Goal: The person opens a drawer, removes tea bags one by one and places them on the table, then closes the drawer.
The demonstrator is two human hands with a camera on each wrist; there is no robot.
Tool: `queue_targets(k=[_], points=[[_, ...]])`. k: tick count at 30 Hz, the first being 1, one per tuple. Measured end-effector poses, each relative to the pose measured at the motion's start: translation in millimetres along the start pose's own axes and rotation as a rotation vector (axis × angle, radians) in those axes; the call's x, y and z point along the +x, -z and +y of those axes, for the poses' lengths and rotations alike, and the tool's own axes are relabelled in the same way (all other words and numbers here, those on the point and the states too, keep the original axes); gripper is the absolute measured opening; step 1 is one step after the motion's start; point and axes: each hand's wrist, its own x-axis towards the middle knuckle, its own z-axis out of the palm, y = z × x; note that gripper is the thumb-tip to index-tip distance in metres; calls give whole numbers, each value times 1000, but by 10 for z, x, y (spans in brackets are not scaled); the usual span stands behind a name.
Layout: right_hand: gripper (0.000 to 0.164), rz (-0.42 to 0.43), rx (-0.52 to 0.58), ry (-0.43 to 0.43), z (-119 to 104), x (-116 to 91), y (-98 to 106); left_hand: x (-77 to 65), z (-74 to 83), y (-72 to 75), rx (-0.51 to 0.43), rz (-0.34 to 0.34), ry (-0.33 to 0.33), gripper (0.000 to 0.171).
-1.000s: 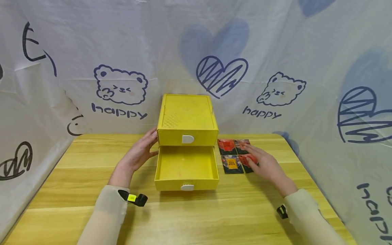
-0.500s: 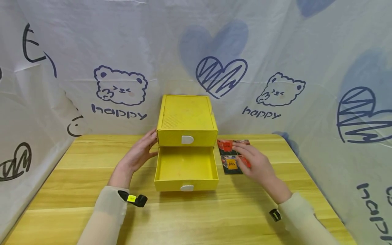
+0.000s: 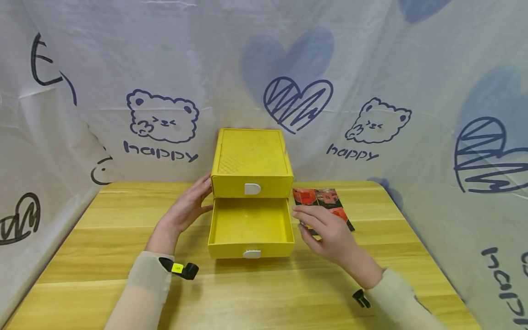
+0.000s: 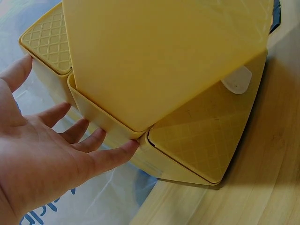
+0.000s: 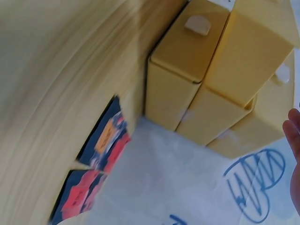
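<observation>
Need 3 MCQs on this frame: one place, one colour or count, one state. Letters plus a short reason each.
1. Where do the packets lie?
A. in the bottom drawer
B. on the table right of the box
C. on top of the box

2. What colour is the box?
A. yellow
B. blue
C. white

3. How is the bottom drawer?
A. shut
B. taken out
C. pulled open

Answers:
1 B: the packets lie on the table beside the box's right side, partly behind the right hand.
2 A: box and drawers are yellow, with white tabs.
3 C: the drawer sticks out toward the camera, with its inside in view, while the left hand touches the box's left side.
</observation>
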Motion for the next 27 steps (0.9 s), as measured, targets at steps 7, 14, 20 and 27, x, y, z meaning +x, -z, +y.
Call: queue_targets(k=[7,14,20,27], points=[[31,-21,27,51,-169,109,-33,-4,3,-7,-3,5,0,51],[36,-50,29,134,-325,162,-121,-3,-3,-3,-5,7,0,51],[29,-83,-24,194,-449,188,-220,-6,-10,-1,-11,7,-2,51],[20,-114,-126,276,-573,221,-325,4,-6,0,-6,4,-9,50]])
